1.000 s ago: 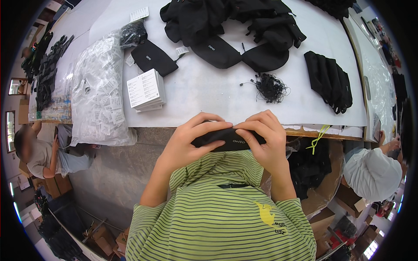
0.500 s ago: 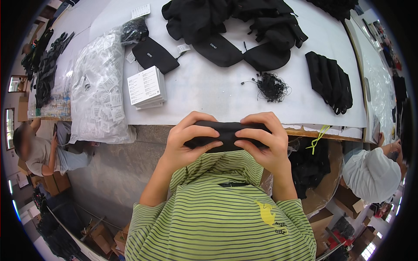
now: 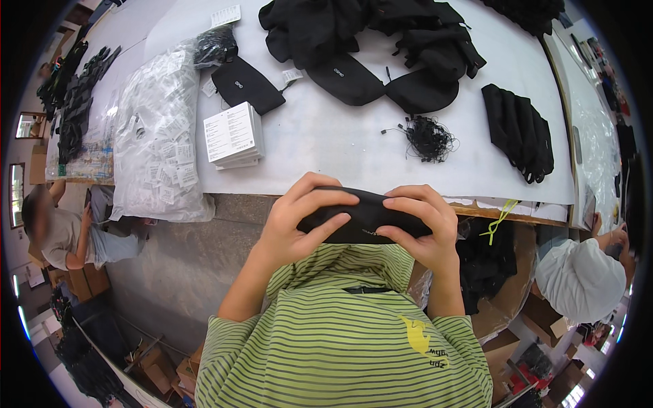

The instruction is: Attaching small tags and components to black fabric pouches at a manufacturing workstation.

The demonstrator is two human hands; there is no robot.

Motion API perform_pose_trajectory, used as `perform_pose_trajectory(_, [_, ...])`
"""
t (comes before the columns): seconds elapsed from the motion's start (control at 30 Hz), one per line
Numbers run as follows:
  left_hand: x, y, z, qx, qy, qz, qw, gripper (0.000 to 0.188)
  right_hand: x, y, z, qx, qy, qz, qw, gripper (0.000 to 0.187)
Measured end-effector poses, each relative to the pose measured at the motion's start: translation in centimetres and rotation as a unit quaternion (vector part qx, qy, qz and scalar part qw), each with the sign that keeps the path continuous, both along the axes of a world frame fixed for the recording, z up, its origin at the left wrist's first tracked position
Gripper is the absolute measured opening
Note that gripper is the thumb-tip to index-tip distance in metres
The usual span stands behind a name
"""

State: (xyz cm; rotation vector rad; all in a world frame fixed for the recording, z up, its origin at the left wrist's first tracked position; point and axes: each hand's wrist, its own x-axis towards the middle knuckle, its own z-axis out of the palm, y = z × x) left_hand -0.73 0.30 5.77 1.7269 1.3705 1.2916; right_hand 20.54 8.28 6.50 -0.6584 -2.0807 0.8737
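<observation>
We hold a black pouch [image 3: 371,216] before the near edge of the white tabletop [image 3: 326,153], our left hand [image 3: 289,221] and right hand [image 3: 435,224] pinching it from either side. Beyond lie stacked white cards [image 3: 231,134] and a black cord tangle [image 3: 427,141].

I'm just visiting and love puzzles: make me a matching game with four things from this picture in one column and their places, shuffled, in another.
Things
1. Black pouch nearest the striped shirt
2. Stack of white cards
3. Tangle of black cords
4. Large bag of white labels

Places
A. On the table, between the cards and the row of black cloth pieces
B. Reaching past the table's near edge
C. Close beside the bag's right side
D. Gripped by the left hand and the right hand

Pairs: 1-D, 2-C, 3-A, 4-B
</observation>
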Motion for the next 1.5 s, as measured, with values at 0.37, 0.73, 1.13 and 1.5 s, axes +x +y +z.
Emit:
perform_pose_trajectory(0.37, [-0.2, 0.6, 2.0, -0.215, -0.102, -0.025, 0.971, 0.049, 0.0, -0.5, -0.2, -0.006, 0.002, -0.014, 1.0, 0.031])
perform_pose_trajectory(0.73, [-1.9, 1.9, -0.4, -0.114, -0.17, 0.21, 0.956, 0.026, -0.1, -0.6, -0.3, 0.006, 0.011, -0.026, 1.0, 0.027])
perform_pose_trajectory(1.13, [-2.0, -1.5, -2.6, -0.276, -0.077, -0.14, 0.948, 0.044, 2.7, -1.3, -4.3, -0.434, -0.028, 0.056, 0.899, 0.039])
perform_pose_trajectory(1.5, [-1.8, -0.2, -4.0, -0.288, -0.211, -0.085, 0.93, 0.026, 9.1, 1.3, -2.1, -0.311, -0.123, 0.068, 0.94, 0.029])
